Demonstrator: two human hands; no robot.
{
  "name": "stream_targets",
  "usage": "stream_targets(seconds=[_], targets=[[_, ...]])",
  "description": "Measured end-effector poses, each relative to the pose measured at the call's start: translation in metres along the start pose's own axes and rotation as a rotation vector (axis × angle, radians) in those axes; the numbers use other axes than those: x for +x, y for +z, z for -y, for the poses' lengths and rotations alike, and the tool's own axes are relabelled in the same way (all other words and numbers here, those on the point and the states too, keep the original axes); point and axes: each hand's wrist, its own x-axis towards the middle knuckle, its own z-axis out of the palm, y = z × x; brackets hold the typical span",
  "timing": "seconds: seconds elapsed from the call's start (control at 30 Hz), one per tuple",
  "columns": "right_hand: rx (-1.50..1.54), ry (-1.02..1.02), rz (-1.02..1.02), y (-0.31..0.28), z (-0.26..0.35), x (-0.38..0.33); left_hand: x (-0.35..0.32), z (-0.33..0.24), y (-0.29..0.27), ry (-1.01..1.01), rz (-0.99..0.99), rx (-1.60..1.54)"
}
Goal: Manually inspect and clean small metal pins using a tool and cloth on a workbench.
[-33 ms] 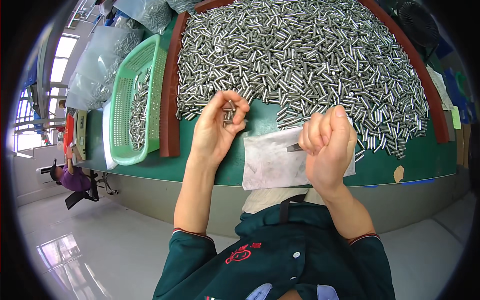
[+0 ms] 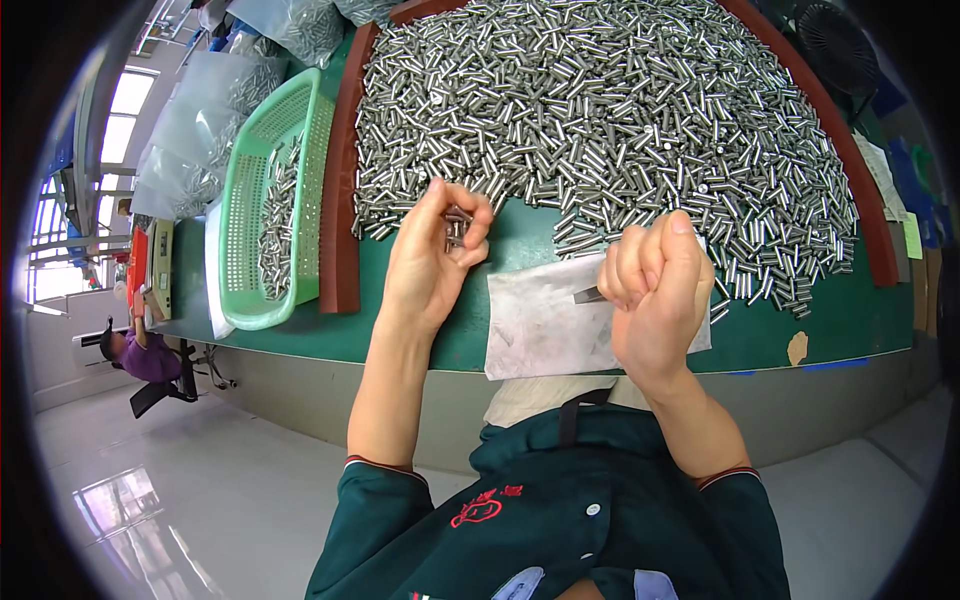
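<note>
Several short metal pins [image 2: 456,228] lie in the curled fingers of my left hand [image 2: 425,255], which is raised palm-up over the near left edge of the pile. My right hand [image 2: 655,300] is closed in a fist above a smudged white cloth [image 2: 545,325]. From that fist a dark, flat, pointed tool tip [image 2: 588,296] sticks out to the left; the rest of the tool is hidden by my fingers. Beyond both hands spreads a broad pile of shiny metal pins [image 2: 600,120] on the green table top [image 2: 460,330].
Reddish-brown bars [image 2: 342,200] border the pile. To the left stands a light green basket [image 2: 237,220] with more pins, beside clear bags of pins [image 2: 190,130]. A black fan [image 2: 835,48] is at the far right. Another person [image 2: 148,352] sits at the far left.
The fingers of my left hand have shifted very slightly, and the pins in them have turned a little. My right hand stays in place.
</note>
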Motion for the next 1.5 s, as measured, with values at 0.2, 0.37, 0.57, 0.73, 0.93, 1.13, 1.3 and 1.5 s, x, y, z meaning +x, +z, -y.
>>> stream_targets(seconds=[0.2, 0.37, 0.57, 0.73, 0.93, 1.13, 1.3, 1.5], targets=[[0.005, 0.001, -0.007, 0.001, -0.001, 0.0, 0.0, 0.011, 0.01, 0.556, -0.251, 1.323], [0.011, 0.003, -0.002, 0.001, -0.001, 0.0, 0.003, 0.016, 0.015, 0.644, -0.241, 1.54], [0.051, 0.0, 0.013, 0.0, 0.0, 0.0, 0.004, 0.014, 0.017, 0.647, -0.31, 1.592], [0.003, 0.0, 0.007, 0.0, 0.0, 0.0, 0.003, 0.015, 0.016, 0.629, -0.208, 1.46], [0.006, 0.003, 0.008, -0.001, 0.0, 0.0, 0.001, 0.013, 0.01, 0.521, -0.196, 1.096], [0.025, 0.011, -0.006, 0.0, 0.0, 0.0, -0.003, 0.009, 0.013, 0.545, -0.189, 1.355], [0.072, 0.024, 0.005, 0.0, 0.002, -0.001, -0.005, 0.002, 0.004, 0.584, -0.079, 1.506], [-0.02, 0.012, 0.005, 0.001, 0.001, 0.001, -0.009, 0.002, 0.015, 0.462, 0.008, 1.561]])
